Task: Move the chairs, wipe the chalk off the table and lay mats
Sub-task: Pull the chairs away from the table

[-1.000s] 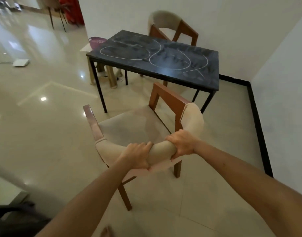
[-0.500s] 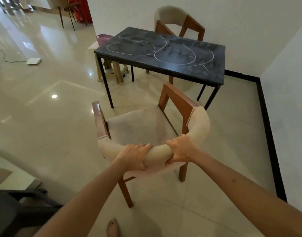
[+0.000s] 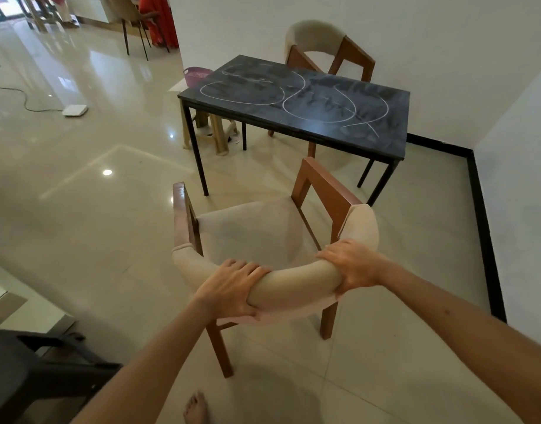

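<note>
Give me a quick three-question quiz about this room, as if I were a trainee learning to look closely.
1. True or false: both hands hold the padded beige backrest of the near wooden chair.
2. What marks the black rectangular table?
3. Where is the second beige chair? A) behind the table, B) on the table.

Key:
1. True: left hand and right hand grip it.
2. White chalk loops.
3. A.

No readable text anywhere; the table (image 3: 394,142) bears only looping chalk scrawls (image 3: 293,96)
</note>
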